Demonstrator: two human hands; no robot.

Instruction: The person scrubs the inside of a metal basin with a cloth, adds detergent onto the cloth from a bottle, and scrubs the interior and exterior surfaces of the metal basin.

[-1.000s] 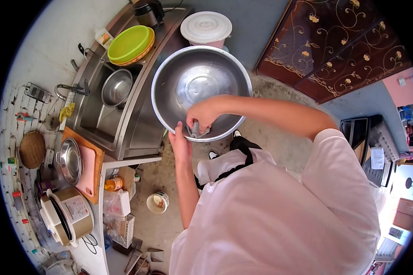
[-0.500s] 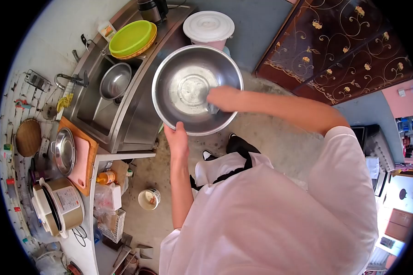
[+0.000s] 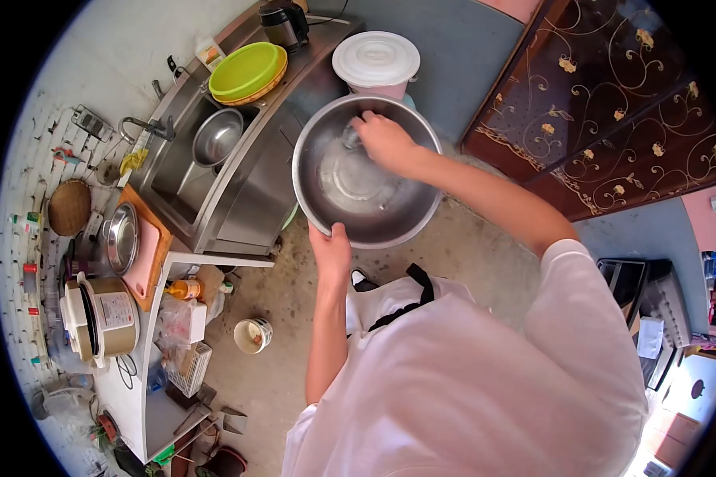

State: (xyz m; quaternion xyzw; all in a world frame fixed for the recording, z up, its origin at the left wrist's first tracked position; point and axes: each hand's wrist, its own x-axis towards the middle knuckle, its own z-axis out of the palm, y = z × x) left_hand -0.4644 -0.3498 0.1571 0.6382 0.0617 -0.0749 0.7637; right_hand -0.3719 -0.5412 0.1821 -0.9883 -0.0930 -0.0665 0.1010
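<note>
A large stainless steel basin (image 3: 326,199) is held up in front of me, its inside tilted toward my eyes. My left hand (image 3: 332,250) is closed on its near-left rim, thumb on the edge. My right hand (image 3: 383,139) reaches inside, fingers bent round a small grey wad (image 3: 350,137) pressed against the inner wall near the far side. Whether the wad is steel wool or cloth I cannot tell. The basin's bottom looks wet or hazy, with a ring mark.
A steel sink (image 3: 184,187) at the left holds a smaller metal bowl (image 3: 218,138). A green basket (image 3: 247,71) sits on the counter. A lidded white bucket (image 3: 375,60) stands beyond the basin. On the floor is a small tub (image 3: 252,336); a rice cooker (image 3: 103,318) is at the left.
My right hand has swept from the basin's right side up to its far inner wall with the grey wad. The basin sits slightly further right and lower in view.
</note>
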